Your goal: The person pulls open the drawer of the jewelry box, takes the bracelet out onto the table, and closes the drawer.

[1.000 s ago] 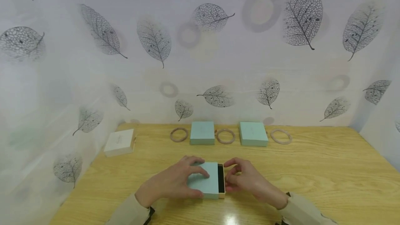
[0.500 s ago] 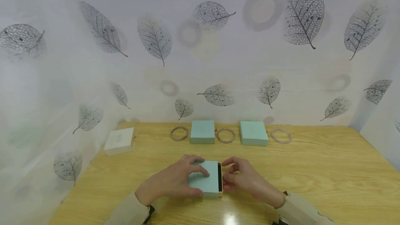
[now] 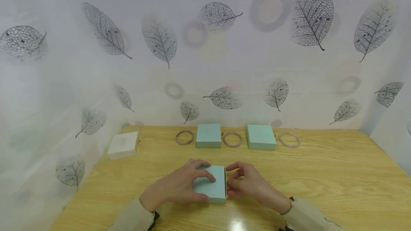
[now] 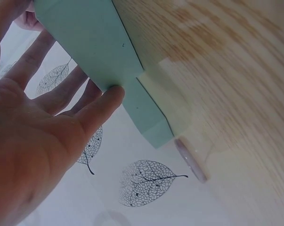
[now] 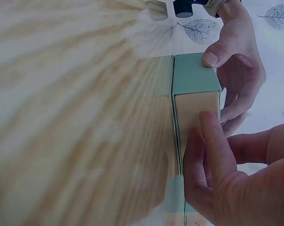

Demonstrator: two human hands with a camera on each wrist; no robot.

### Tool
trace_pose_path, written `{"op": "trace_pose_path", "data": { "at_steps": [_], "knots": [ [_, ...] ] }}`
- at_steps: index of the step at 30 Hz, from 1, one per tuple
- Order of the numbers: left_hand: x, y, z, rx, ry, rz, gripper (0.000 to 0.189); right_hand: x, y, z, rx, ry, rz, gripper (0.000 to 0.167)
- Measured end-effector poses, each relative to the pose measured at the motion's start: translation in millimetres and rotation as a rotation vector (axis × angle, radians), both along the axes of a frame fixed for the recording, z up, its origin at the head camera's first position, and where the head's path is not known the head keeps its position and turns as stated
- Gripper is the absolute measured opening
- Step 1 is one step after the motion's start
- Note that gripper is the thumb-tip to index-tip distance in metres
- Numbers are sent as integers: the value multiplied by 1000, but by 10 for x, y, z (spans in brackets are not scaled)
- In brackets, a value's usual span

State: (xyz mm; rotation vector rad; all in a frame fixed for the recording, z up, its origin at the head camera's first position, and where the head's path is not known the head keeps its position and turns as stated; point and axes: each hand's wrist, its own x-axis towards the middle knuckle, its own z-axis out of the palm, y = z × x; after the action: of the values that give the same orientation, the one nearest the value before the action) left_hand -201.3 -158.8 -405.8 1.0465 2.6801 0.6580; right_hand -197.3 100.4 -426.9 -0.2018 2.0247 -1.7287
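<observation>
A pale teal slide-out gift box (image 3: 216, 186) lies flat at the table's front middle, its inner tray almost fully inside the sleeve. Across its left side my left hand (image 3: 179, 188) grips it, thumb at the near edge, other fingers over the top and far edge. At the box's right end my right hand (image 3: 248, 184) touches the tray with bent fingers. The tray's cream end (image 5: 191, 106) faces those fingers in the right wrist view. In the left wrist view the thumb presses the teal side (image 4: 92, 42). What lies inside the box is hidden.
Along the back of the wooden table (image 3: 337, 174) stand two more teal boxes, one left (image 3: 208, 136) and one right (image 3: 261, 137). Pinkish bangles lie beside them: left (image 3: 177, 139), middle (image 3: 232, 145), right (image 3: 289, 147). A white box (image 3: 123, 145) sits at the far left.
The inner tray has slid left into the teal sleeve, so its dark interior has shrunk to a thin line. My right hand has moved left with it; my left hand keeps its place.
</observation>
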Motion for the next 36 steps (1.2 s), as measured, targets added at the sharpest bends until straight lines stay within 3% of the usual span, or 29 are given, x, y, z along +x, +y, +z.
{"op": "trace_pose_path", "data": {
  "at_steps": [19,30,36],
  "knots": [
    [-4,4,-7,-3,17,0,41,-6,-42,-22,15,11,8,47],
    [6,10,16,-15,23,-11,41,-3,-94,-3,-8,-26,-37,48],
    [30,18,21,-56,99,-36,43,-2,-63,19,6,-13,-3,49]
  ]
}}
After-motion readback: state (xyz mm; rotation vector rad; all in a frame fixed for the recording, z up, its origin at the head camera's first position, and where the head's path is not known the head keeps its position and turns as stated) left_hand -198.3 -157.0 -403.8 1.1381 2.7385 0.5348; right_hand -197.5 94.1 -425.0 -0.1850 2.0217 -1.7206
